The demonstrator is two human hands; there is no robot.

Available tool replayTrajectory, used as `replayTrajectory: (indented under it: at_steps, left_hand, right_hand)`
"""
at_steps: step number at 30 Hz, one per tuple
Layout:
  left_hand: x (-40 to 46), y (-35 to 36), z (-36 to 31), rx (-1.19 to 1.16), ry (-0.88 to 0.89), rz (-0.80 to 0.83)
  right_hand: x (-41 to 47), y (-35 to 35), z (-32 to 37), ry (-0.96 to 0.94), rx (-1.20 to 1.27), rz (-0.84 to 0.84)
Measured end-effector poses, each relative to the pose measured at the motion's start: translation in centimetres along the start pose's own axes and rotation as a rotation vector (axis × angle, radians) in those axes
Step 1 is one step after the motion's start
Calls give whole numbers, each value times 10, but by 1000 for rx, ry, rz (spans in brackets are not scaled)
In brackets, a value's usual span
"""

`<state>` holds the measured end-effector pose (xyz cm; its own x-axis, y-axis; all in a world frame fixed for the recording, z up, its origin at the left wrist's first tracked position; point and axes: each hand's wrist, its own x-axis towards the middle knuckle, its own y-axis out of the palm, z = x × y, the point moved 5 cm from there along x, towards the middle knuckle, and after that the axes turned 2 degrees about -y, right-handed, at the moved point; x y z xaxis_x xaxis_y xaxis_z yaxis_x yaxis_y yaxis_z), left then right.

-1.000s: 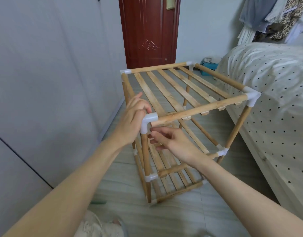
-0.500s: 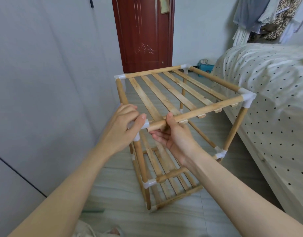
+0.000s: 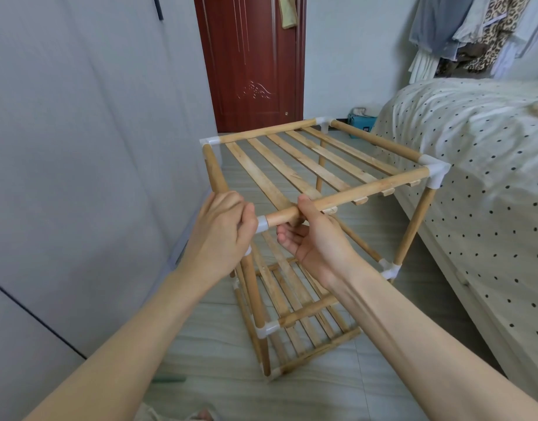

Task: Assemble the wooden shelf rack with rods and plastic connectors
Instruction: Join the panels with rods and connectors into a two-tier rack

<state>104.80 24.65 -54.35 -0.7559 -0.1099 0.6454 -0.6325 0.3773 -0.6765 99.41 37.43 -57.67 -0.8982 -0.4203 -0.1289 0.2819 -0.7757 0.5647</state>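
L hand (image 3: pixel 220 230) is wrapped over the near-left top corner of the wooden shelf rack (image 3: pixel 295 208), fingers curled round the white plastic connector (image 3: pixel 261 223) there; only the connector's right end sticks out past the thumb, w/ a sliver of white below the palm where the upright rod (image 3: pixel 255 294) comes down from it. R hand (image 3: pixel 314 241) sits just right of that, palm up under the front top rod (image 3: pixel 352 196): thumb hooked over the rod from above, fingers (image 3: pixel 289 238) curled loosely beneath, so it grips the rod close to the connector. The two hands are near each other but not touching, a short bare bit of rod between them.

From the R thumb the front rod runs away up-right to another white corner connector (image 3: pixel 434 173). Beyond the fingers the top tier's slats (image 3: pixel 295 168) run to the far rod. Below the hands, lower slatted tiers w/ more white joints; rack stands on the pale tiled floor (image 3: pixel 219 360).

Left of the L hand: grey wall (image 3: pixel 79 147). Past the rack: dark red door (image 3: pixel 255 62). Right of the R hand, alongside the rack: bed w/ polka-dot cover (image 3: pixel 489 177), clothes (image 3: pixel 474 31) hanging above it, a teal box (image 3: pixel 361 124) on the floor by the bed's far end
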Motion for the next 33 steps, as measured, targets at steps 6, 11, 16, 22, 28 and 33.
replayTrajectory:
  at_steps: [6, 11, 16, 22, 28, 33]
  left_hand:
    - [-1, 0, -3, 11, -4, -64]
    - [0, 3, -5, 82, -29, -84]
    - [3, 6, 1, 9, -42, -36]
    - [2, 7, -7, -68, -81, -20]
    - [-6, 27, -73, -32, 177, 134]
    - [31, 37, -88, -151, 220, 175]
  right_hand:
    - [-1, -1, 1, 27, 18, 2]
    - [0, 2, -1, -1, -4, 22]
    - [-3, 1, -4, 14, -91, 97]
    - [-7, -18, 10, -21, -260, -107]
    - [-9, -56, 44, -123, -213, -316]
    - [-10, -90, 65, -158, -208, -467]
